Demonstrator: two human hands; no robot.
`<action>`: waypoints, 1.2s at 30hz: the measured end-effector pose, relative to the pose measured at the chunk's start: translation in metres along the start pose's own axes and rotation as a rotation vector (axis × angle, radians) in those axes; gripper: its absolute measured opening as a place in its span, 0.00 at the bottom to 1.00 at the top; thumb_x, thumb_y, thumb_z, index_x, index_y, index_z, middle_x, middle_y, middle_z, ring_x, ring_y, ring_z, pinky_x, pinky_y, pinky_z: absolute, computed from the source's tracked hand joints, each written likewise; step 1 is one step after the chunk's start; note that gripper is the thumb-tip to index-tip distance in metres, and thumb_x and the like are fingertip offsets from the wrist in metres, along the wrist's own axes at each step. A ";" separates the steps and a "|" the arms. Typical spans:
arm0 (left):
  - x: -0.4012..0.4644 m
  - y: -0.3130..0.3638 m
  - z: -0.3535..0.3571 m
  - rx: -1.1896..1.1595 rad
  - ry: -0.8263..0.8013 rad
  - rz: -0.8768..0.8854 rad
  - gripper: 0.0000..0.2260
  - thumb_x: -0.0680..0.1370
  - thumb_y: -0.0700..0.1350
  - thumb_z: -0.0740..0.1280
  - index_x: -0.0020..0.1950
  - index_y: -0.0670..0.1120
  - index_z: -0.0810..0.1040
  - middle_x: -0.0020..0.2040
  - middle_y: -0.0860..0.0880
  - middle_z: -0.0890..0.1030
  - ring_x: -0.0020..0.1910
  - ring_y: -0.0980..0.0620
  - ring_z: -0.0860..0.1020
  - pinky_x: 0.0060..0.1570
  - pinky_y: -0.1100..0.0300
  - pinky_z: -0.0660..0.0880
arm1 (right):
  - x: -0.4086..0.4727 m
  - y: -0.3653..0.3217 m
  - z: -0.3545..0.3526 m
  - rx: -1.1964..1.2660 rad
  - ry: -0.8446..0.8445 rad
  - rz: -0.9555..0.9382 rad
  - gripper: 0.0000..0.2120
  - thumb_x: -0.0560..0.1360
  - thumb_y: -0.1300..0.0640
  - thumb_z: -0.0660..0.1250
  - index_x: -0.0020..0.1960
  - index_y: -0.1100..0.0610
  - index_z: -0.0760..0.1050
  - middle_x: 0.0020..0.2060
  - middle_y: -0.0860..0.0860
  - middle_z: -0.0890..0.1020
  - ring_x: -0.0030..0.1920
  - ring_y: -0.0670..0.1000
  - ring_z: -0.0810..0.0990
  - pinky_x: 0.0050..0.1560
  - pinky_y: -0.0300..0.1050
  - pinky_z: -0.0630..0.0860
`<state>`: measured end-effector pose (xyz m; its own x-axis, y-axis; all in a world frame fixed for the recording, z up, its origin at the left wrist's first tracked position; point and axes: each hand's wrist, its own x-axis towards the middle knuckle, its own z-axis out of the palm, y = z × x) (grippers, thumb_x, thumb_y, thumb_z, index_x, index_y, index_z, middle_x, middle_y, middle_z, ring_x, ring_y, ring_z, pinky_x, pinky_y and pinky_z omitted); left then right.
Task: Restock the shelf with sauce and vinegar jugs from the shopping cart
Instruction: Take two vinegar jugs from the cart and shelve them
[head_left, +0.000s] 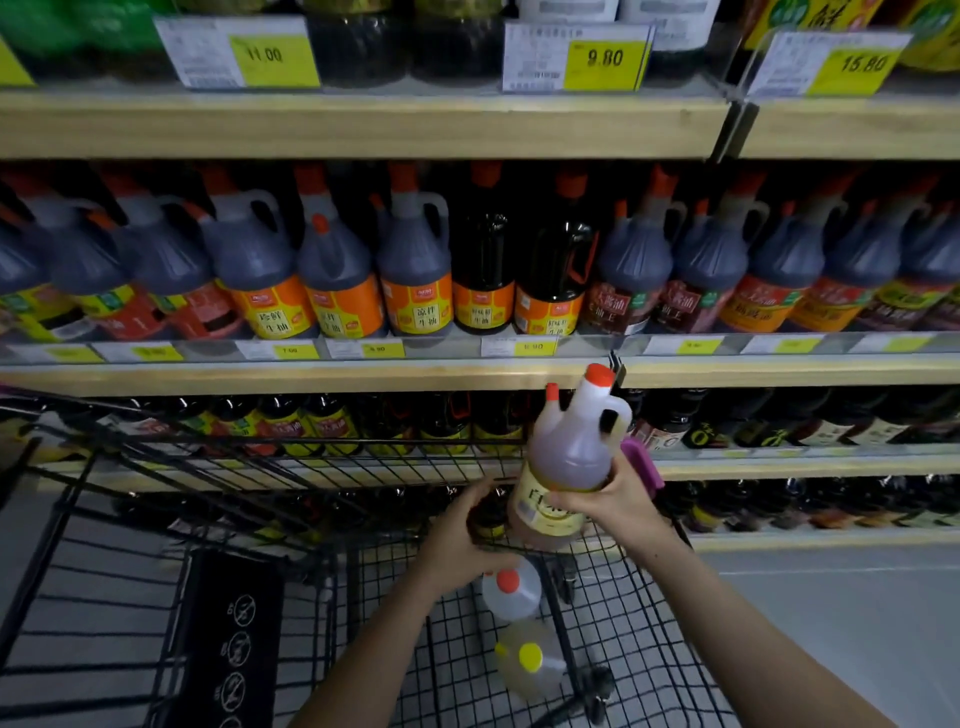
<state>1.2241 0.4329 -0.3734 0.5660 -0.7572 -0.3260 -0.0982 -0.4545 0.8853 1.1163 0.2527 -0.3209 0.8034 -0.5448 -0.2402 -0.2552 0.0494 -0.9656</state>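
My right hand grips a pale amber jug with an orange cap and yellow label, held upright above the black wire shopping cart. My left hand curls round a dark bottle just left of that jug, at the cart's far side. Two more jugs lie in the cart basket: a clear one with an orange cap and a yellowish one with a yellow cap. The wooden shelf ahead carries rows of dark sauce jugs.
Lower shelves to the right hold small dark bottles. Price tags line the shelf edges. A purple object shows behind the held jug. Grey floor lies to the right of the cart.
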 end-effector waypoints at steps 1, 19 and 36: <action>-0.002 -0.017 0.003 0.027 -0.023 -0.050 0.45 0.63 0.50 0.79 0.74 0.52 0.58 0.72 0.53 0.64 0.67 0.59 0.64 0.60 0.64 0.66 | 0.000 0.010 -0.007 -0.009 0.012 0.005 0.30 0.58 0.69 0.79 0.57 0.57 0.74 0.50 0.56 0.83 0.50 0.50 0.83 0.43 0.37 0.79; 0.079 -0.112 0.096 -0.170 0.098 -0.266 0.28 0.62 0.60 0.74 0.58 0.54 0.71 0.54 0.51 0.76 0.53 0.48 0.76 0.46 0.58 0.73 | 0.007 0.159 -0.043 -0.047 0.175 0.167 0.39 0.49 0.55 0.84 0.58 0.57 0.74 0.53 0.56 0.82 0.52 0.54 0.82 0.51 0.52 0.81; 0.079 -0.030 0.056 -0.419 0.275 -0.320 0.06 0.73 0.50 0.70 0.47 0.52 0.76 0.45 0.51 0.78 0.44 0.53 0.77 0.45 0.55 0.74 | -0.016 0.115 -0.055 0.071 0.145 0.189 0.34 0.54 0.62 0.82 0.57 0.51 0.73 0.51 0.53 0.83 0.50 0.50 0.83 0.49 0.48 0.81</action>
<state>1.2260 0.3604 -0.4441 0.7108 -0.4384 -0.5501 0.4125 -0.3737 0.8308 1.0442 0.2210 -0.4229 0.6584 -0.6342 -0.4054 -0.3509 0.2178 -0.9107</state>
